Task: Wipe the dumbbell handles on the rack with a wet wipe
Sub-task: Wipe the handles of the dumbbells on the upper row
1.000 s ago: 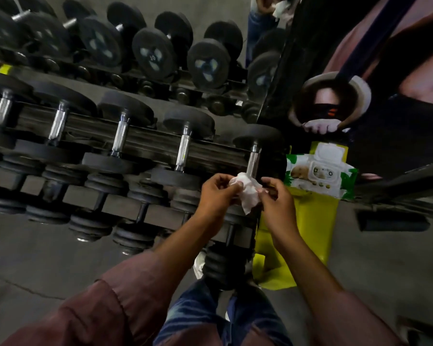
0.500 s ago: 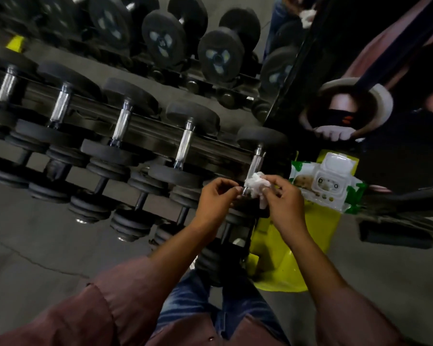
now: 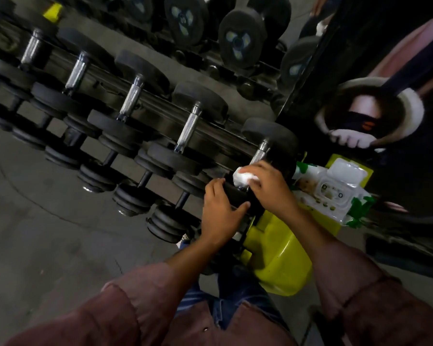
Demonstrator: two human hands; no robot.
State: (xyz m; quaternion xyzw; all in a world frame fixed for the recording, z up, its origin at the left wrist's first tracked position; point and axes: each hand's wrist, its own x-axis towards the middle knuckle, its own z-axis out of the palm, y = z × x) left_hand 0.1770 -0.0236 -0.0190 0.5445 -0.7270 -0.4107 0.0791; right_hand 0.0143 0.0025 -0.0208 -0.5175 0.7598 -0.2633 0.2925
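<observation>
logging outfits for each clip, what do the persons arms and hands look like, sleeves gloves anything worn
Both arms wear loose, dull reddish-brown sleeves, pushed up so the forearms are bare from about the elbow down. The left sleeve ends in a creased, folded cuff; the right sleeve bunches in a similar fold. The left hand and right hand are bare: no gloves, and no rings, watch or bands visible.

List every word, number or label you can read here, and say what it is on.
None can be read with certainty.
Dumbbell end: pale markings, too blurred.
Second dumbbell end: the same, blurred.
Wipes pack: printed label, too small and dark to read.
</observation>
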